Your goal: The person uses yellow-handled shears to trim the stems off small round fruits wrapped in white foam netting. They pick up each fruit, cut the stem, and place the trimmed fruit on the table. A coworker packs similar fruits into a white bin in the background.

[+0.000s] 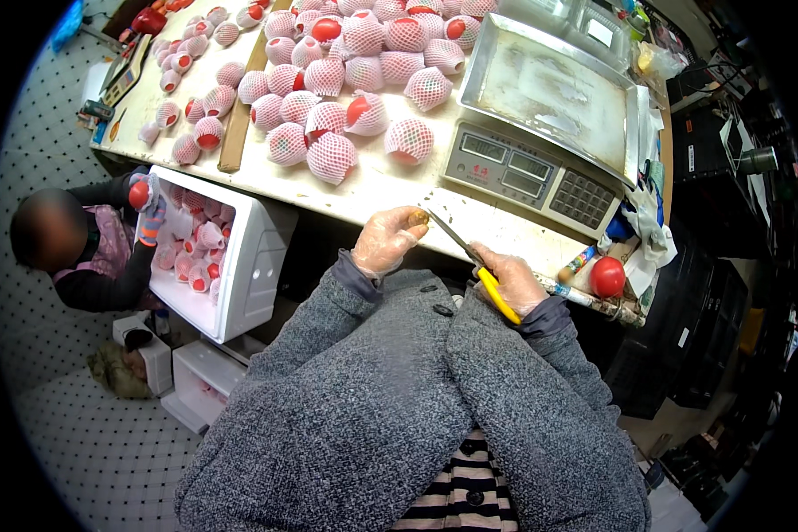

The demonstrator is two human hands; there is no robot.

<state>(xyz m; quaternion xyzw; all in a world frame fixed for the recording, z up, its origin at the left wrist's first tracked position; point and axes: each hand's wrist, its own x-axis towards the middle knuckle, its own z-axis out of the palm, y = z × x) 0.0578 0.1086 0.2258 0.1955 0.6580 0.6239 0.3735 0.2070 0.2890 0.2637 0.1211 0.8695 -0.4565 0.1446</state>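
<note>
My right hand, in a clear plastic glove, grips yellow-handled scissors. Their long grey blades point up and left toward my other hand. My left hand, gloved the same way, has its fingertips pinched together close to the blade tips. Something small and yellow-brown shows at those fingertips, too small to name. Both hands are at the near edge of the white table. Small dark bits lie on the tabletop by the blades. Beyond my left hand sits a red round fruit in a pink foam net.
Many netted fruits cover the table's far side, split by a wooden strip. A scale with a metal tray stands right. A bare red fruit lies at the right corner. At left, a person holds fruit over a white foam box.
</note>
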